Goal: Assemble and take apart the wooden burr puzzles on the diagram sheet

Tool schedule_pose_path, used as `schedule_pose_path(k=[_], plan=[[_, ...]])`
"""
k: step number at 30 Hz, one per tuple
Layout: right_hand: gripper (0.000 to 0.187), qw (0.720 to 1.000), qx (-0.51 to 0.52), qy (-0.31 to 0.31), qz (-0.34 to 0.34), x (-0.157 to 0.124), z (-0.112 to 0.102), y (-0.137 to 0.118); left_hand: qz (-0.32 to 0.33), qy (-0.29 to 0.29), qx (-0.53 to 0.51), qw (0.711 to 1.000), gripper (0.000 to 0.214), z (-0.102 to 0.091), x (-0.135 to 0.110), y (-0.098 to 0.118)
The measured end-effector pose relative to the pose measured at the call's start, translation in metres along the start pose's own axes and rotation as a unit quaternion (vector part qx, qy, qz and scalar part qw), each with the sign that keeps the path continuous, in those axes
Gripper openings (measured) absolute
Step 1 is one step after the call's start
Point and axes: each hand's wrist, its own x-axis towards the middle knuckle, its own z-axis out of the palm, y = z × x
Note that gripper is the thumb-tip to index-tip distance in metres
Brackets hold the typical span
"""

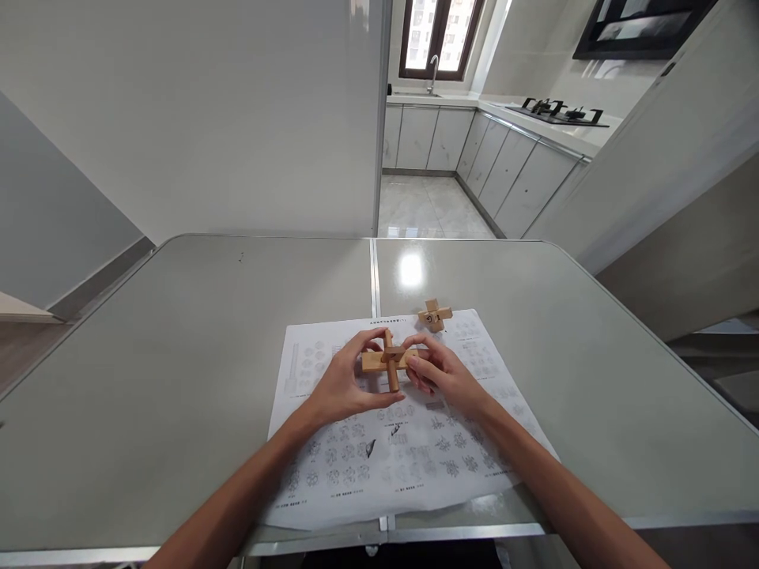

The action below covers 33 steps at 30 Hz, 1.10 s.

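Observation:
Over a printed sheet (332, 498), my left hand (347, 379) grips a wooden interlocking puzzle (392, 371), its thumb at the near end of a rod-like piece and a finger at the far end. My right hand (439, 367) pinches the puzzle's right side between thumb and fingers. A flat, light wooden bar runs left to right through it, crossed by the darker rod and a small piece on top. Parts of the right end are hidden behind my right fingers. Beyond my right hand, a second wooden puzzle (435, 315) sits at the sheet's far edge.
The sheet shows rows of puzzle diagrams and lies on a grey folding table (178, 395) with a metal seam (375, 276) down its middle. A white wall panel (237, 118) rises behind the table. Through the doorway are kitchen cabinets (436, 138) and a stove (557, 113).

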Motion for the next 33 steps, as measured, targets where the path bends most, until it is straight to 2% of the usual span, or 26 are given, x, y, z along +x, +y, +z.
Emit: schedule_pose_path(k=[6, 15, 24, 29, 33], plan=[[0.032, 0.996, -0.082, 0.036, -0.009, 0.001, 0.002, 0.004, 0.036, 0.006, 0.05, 0.998, 0.087, 0.002, 0.002, -0.004], [0.039, 0.995, -0.094, 0.033, 0.02, 0.002, 0.003, 0.002, 0.035, -0.014, 0.118, 0.992, 0.089, 0.004, 0.0, -0.012], [0.037, 0.989, -0.142, 0.039, -0.002, 0.002, 0.002, 0.006, 0.042, -0.026, 0.139, 0.989, 0.101, 0.005, -0.002, -0.015], [0.036, 0.988, -0.151, 0.042, 0.0, 0.002, 0.002, 0.006, 0.047, -0.022, 0.174, 0.983, 0.099, 0.007, -0.001, -0.021], [0.034, 0.988, -0.152, 0.035, 0.01, 0.002, 0.002, 0.003, 0.04, -0.027, 0.171, 0.984, 0.096, 0.007, -0.001, -0.018]])
